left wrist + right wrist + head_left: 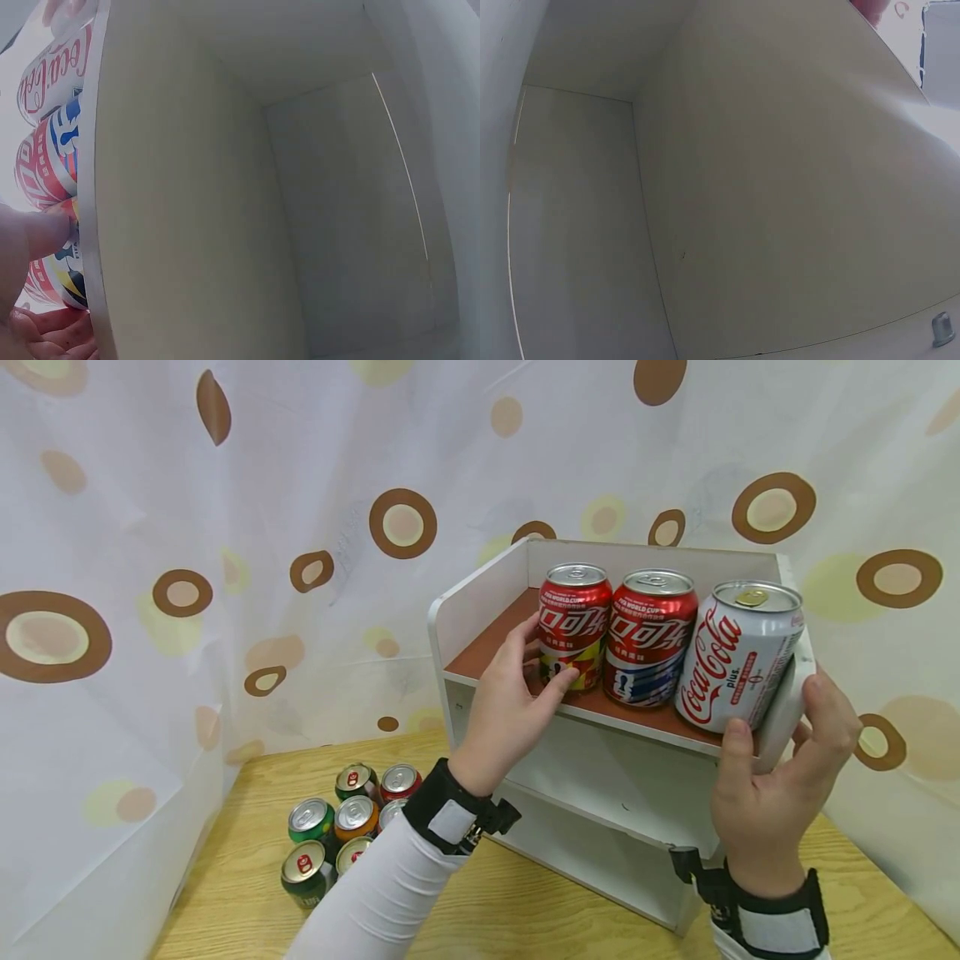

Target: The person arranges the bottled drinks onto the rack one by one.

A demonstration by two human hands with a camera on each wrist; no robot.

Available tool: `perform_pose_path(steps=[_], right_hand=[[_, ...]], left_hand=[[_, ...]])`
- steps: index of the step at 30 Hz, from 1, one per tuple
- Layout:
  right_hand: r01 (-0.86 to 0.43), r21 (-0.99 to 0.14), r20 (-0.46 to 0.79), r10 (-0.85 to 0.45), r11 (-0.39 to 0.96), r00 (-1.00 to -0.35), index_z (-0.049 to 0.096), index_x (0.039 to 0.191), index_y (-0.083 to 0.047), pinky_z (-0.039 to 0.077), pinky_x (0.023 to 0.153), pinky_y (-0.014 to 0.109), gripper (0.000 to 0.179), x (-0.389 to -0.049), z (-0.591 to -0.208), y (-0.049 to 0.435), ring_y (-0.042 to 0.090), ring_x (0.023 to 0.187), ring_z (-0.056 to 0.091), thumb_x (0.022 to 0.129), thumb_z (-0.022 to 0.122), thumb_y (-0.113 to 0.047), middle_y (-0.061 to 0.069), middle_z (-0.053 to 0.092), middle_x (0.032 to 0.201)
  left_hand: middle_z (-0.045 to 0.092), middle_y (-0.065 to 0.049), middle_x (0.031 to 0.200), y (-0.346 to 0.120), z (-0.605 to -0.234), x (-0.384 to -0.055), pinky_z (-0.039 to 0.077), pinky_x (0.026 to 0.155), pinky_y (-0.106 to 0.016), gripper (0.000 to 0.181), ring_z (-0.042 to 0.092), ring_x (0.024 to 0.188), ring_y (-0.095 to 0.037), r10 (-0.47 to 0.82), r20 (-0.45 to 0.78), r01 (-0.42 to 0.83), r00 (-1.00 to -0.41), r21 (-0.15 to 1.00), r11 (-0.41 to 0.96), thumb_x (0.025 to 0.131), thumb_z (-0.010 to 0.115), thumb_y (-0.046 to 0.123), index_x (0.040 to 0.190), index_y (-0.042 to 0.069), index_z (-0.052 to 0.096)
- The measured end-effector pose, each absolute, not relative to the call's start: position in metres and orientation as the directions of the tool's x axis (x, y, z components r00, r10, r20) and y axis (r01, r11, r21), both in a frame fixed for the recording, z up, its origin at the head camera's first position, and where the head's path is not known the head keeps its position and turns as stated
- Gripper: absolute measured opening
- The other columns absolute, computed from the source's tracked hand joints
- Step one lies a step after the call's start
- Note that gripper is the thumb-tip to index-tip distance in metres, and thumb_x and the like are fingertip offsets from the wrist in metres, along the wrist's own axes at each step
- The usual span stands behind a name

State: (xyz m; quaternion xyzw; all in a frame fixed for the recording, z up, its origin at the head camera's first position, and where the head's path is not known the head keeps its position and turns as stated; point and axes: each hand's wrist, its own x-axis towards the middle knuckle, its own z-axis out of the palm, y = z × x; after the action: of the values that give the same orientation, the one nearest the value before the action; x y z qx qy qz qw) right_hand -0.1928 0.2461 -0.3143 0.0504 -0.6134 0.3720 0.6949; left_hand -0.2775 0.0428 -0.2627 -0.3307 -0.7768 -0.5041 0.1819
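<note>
Three soda cans stand in a row on the brown top shelf of a white shelf unit [600, 768]. At the left end is a red Coca-Cola can [573, 610] with a yellow pattern. My left hand [510, 697] grips it, thumb across the front and fingers at its left side. Beside it stands a red can [651, 627] with a blue pattern. The white Coca-Cola plus can [738, 656] stands nearest the right side panel, slightly tilted in view. My right hand [783, 785] holds that panel, its thumb at the front edge near the white can's base; some fingers are hidden.
Several more cans, among them a green can [310, 818] and an orange can [356, 818], stand grouped on the wooden table [225, 835] left of the unit. Lower compartments open below the top shelf. A patterned curtain [322, 468] hangs behind.
</note>
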Motion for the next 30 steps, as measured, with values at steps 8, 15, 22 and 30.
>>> perform_pose_path(steps=[8, 15, 22, 30], right_hand=[[-0.581, -0.386, 0.889, 0.457, 0.717, -0.026, 0.044, 0.124, 0.002, 0.04, 0.099, 0.017, 0.049, -0.192, -0.314, 0.245, 0.031, 0.132, 0.047, 0.099, 0.06, -0.036, 0.018, 0.048, 0.139], [-0.588, -0.385, 0.888, 0.458, 0.711, -0.027, 0.044, 0.123, 0.003, 0.041, 0.1, 0.017, 0.05, -0.192, -0.314, 0.245, 0.031, 0.132, 0.046, 0.099, 0.061, -0.037, 0.018, 0.049, 0.138], [-0.585, -0.383, 0.89, 0.456, 0.715, -0.025, 0.044, 0.123, 0.003, 0.041, 0.1, 0.017, 0.049, -0.193, -0.314, 0.245, 0.031, 0.132, 0.045, 0.099, 0.06, -0.036, 0.017, 0.049, 0.138], [-0.573, -0.389, 0.891, 0.453, 0.722, -0.034, 0.045, 0.123, 0.004, 0.041, 0.101, 0.017, 0.046, -0.193, -0.314, 0.245, 0.031, 0.132, 0.045, 0.098, 0.059, -0.032, 0.016, 0.049, 0.139]], left_hand=[[0.055, -0.012, 0.149, 0.041, -0.266, -0.277, 0.055, 0.102, -0.035, 0.075, 0.06, 0.13, -0.022, 0.36, 0.624, 0.721, -0.693, 0.603, 0.342, 0.098, 0.072, 0.023, 0.159, 0.007, 0.032], [0.047, -0.014, 0.156, 0.036, -0.271, -0.277, 0.048, 0.113, -0.037, 0.083, 0.056, 0.136, -0.025, 0.398, 0.627, 0.742, -0.67, 0.586, 0.325, 0.097, 0.073, 0.02, 0.162, 0.005, 0.024], [0.048, -0.014, 0.153, 0.017, -0.284, -0.269, 0.045, 0.116, -0.043, 0.074, 0.05, 0.14, -0.026, 0.336, 0.716, 0.79, -0.611, 0.533, 0.303, 0.095, 0.073, 0.018, 0.156, 0.003, 0.035], [0.054, -0.01, 0.145, -0.019, -0.313, -0.259, 0.045, 0.111, -0.046, 0.061, 0.051, 0.135, -0.023, 0.251, 0.735, 0.768, -0.631, 0.544, 0.338, 0.094, 0.072, 0.012, 0.146, 0.002, 0.043]])
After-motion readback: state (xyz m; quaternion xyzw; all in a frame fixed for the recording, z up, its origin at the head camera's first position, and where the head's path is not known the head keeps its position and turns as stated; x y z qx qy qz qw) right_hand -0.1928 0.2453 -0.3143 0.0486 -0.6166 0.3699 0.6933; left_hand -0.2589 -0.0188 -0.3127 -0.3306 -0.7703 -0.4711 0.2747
